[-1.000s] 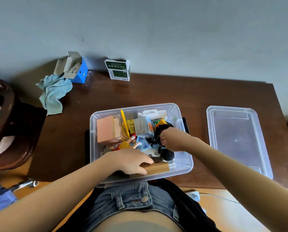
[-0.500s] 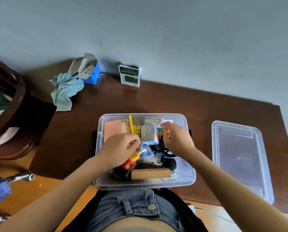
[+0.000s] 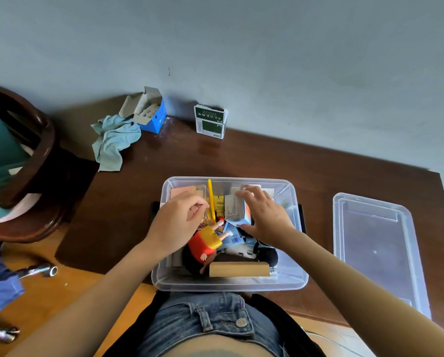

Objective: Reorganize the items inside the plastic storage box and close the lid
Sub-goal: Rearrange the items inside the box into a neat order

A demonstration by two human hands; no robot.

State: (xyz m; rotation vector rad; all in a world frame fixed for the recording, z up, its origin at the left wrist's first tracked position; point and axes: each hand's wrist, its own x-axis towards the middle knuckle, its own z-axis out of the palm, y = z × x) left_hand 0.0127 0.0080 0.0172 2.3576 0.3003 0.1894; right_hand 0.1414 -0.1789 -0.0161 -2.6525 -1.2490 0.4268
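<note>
The clear plastic storage box (image 3: 228, 286) sits on the table in front of me, full of small items. Its clear lid (image 3: 375, 248) lies flat to the right. My left hand (image 3: 177, 222) hovers over the box's left half with curled fingers beside a yellow stick (image 3: 210, 194) and a pink box (image 3: 181, 193); anything it pinches is hidden. My right hand (image 3: 264, 220) grips a small white and blue carton (image 3: 235, 210), fingers over its top, thumb below. A doll (image 3: 205, 243) in red and yellow lies upside down below my left hand. A wooden block (image 3: 239, 269) rests against the front wall.
On the brown table (image 3: 267, 158), against the wall, stand an open blue carton (image 3: 153, 117) and a green and white box (image 3: 210, 122), with a teal cloth (image 3: 115, 140) beside them. A dark wooden chair (image 3: 35, 161) stands at the left.
My left hand left the wooden block and rose to the box's left middle, uncovering the doll. My right hand moved from the black cable back to the carton.
</note>
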